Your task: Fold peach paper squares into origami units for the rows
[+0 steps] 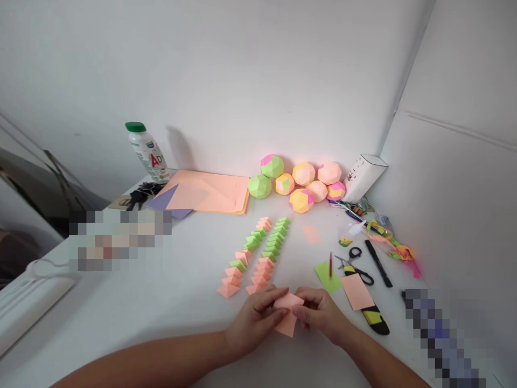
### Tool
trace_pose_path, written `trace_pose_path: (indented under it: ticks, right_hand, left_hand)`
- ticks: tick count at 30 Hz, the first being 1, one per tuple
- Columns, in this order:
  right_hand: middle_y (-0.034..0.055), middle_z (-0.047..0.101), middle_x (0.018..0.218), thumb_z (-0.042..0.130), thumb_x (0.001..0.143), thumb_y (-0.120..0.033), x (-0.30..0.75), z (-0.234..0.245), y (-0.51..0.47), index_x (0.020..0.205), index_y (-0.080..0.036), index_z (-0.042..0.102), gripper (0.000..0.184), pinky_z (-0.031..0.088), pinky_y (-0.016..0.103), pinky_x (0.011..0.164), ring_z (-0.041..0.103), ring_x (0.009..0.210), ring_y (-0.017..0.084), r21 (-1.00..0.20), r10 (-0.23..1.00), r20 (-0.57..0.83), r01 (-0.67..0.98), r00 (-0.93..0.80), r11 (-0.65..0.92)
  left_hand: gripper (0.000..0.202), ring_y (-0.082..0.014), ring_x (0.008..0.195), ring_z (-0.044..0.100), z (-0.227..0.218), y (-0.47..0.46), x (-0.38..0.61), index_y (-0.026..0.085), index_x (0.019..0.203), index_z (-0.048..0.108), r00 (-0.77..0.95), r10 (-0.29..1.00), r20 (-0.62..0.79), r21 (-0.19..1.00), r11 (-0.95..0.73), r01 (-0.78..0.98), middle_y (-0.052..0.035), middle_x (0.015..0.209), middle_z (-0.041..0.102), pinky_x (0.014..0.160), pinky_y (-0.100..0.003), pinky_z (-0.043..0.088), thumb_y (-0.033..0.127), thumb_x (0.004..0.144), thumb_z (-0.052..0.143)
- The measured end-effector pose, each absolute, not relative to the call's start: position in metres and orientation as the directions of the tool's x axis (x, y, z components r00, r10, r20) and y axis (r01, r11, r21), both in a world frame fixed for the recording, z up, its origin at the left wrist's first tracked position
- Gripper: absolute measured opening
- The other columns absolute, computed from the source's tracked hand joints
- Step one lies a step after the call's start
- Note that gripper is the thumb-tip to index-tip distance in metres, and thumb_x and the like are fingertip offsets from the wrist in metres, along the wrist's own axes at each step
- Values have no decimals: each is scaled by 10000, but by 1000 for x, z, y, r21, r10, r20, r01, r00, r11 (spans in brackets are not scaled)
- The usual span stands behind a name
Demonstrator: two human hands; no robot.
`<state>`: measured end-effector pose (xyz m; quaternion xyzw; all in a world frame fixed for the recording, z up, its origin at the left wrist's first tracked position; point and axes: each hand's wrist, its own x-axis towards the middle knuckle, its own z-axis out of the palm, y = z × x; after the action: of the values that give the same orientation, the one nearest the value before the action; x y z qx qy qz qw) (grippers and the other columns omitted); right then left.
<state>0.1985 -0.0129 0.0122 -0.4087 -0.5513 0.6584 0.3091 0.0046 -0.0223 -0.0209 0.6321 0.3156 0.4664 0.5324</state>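
Observation:
Between my two hands is a pink piece of paper (287, 325), bent across its middle. My left hand (258, 318) pinches its left side between thumb and fingers. On the right edge, my right hand (321, 312) pinches the same paper with thumb and forefinger. Just beyond my hands, two rows of small folded paper pieces run away from me. The left row (231, 277) mixes pink and green; the right row (271, 252) is green at the far end and pink at the near end. A pink paper square (357, 291) lies to the right.
Several faceted paper balls (301, 200) sit against the wall. Pink sheets (210, 191) lie at the back left near a bottle (148, 153). Scissors (355, 252), a utility knife (375, 320), a black pen (378, 263), green paper (326, 276) and a white box (363, 178) are on the right.

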Motion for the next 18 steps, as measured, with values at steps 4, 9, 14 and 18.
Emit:
trace_pose_path:
  ticks: [4,9,14,18]
  right_hand:
    - [-32,438,655,690,765,-335,198,12,-14,588,-134,641,273,354,191,432,447,485,58,-986,873,-165,66,-460,-152]
    - [-15,467,669,665,788,-330,199,13,-16,612,-146,682,255,330,201,443,426,511,70,-991,902,-113,112,-416,-73]
    - [0,508,637,646,804,-315,198,20,-16,740,-158,723,186,365,239,540,469,597,118,-957,920,25,256,-392,135]
    - [-23,486,596,694,752,-335,198,21,-18,648,-149,609,230,340,226,521,429,558,103,-954,954,8,283,-299,96]
  left_hand:
    - [329,-148,712,540,-20,-23,5,260,1165,617,380,892,246,969,-239,-64,-21,789,562,663,-278,465,368,863,542]
    - [341,-156,701,541,-14,-23,5,229,1116,647,388,898,207,977,-212,-29,-34,781,591,642,-270,468,419,863,521]
    - [334,-148,655,550,-6,-23,7,200,1050,692,457,880,128,990,-144,1,-31,708,586,599,-241,453,404,887,483]
    - [360,-100,504,515,-4,-24,7,164,1060,682,530,844,77,995,-35,-89,2,621,526,501,-209,417,405,892,473]
